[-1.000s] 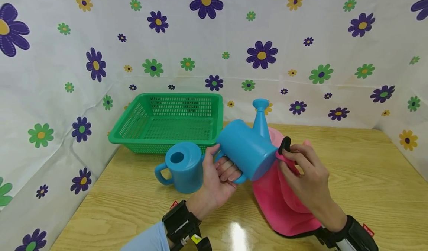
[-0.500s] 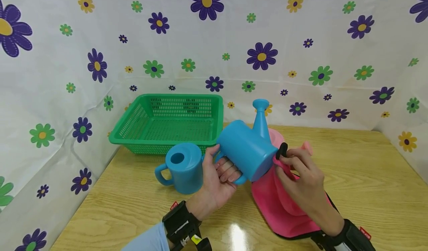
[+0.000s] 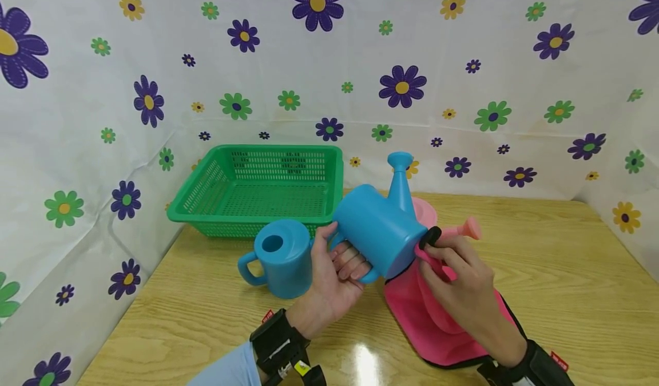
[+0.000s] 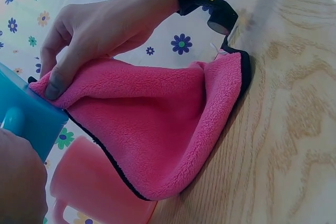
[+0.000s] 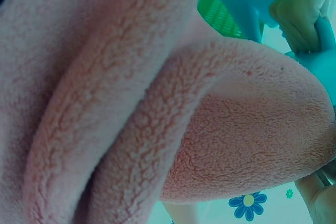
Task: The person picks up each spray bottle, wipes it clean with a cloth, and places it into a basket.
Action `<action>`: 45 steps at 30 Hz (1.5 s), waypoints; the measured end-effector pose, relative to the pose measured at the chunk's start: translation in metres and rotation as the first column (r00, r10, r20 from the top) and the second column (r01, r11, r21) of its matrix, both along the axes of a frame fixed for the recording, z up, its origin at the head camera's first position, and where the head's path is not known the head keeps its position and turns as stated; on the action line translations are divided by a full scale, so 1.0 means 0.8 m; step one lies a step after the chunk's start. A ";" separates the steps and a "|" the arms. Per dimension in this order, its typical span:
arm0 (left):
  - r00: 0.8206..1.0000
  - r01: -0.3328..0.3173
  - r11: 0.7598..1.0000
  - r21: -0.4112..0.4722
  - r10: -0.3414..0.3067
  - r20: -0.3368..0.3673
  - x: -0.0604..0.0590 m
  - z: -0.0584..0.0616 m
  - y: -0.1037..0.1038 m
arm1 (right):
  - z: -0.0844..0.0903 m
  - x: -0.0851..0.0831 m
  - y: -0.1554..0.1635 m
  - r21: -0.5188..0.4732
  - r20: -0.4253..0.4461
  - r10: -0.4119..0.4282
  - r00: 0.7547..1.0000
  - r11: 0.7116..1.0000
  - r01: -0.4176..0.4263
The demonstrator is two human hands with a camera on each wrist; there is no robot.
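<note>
R hand (image 3: 463,286) rubs fleecy pink cloth (image 3: 432,317) on smooth can (image 3: 378,231).

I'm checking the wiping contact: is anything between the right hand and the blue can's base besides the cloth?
Nothing visible. The right hand presses only the pink cloth against the base of the blue can, which the left hand holds by its handle.

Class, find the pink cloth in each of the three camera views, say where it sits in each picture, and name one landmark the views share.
Head view: the pink cloth lies lower right of centre, under the right hand, pressed to the blue watering can.
Left wrist view: the cloth fills the centre, draping down to the wooden table.
Right wrist view: the cloth fills nearly the whole picture.
Shared landmark: the blue watering can.
</note>
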State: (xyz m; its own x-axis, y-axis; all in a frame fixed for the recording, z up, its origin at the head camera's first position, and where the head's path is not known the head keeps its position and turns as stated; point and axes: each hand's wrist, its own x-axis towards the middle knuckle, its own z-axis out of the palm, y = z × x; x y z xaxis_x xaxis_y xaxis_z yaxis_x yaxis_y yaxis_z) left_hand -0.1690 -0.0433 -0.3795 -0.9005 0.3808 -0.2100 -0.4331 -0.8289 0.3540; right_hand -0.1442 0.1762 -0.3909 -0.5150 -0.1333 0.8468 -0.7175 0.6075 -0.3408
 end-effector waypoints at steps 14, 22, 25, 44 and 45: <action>1.000 -0.025 1.000 -0.008 0.025 0.010 0.000 0.001 -0.002 | -0.011 0.014 -0.017 0.108 -0.008 0.073 0.997 0.992 -0.072; 1.000 -0.013 1.000 0.005 0.013 -0.008 -0.002 0.000 -0.003 | -0.016 0.019 -0.026 0.115 0.003 0.126 0.992 0.985 -0.125; 1.000 -0.011 1.000 0.011 0.011 -0.015 -0.001 0.000 -0.004 | -0.017 0.022 -0.028 0.128 0.013 0.133 0.991 0.983 -0.133; 1.000 0.005 1.000 0.021 -0.005 0.014 0.000 -0.002 0.003 | -0.023 0.027 -0.033 0.158 -0.088 0.226 0.970 0.965 -0.211; 1.000 0.004 1.000 0.019 -0.005 0.016 0.000 -0.002 0.003 | -0.024 0.027 -0.032 0.158 -0.088 0.222 0.971 0.966 -0.206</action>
State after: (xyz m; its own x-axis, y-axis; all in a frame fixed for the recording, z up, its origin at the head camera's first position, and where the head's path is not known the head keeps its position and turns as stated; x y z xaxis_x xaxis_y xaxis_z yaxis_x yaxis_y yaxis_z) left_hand -0.1690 -0.0405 -0.3812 -0.8953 0.3889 -0.2170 -0.4423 -0.8335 0.3310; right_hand -0.1225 0.1503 -0.4099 -0.3709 -0.3576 0.8571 -0.8630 0.4736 -0.1759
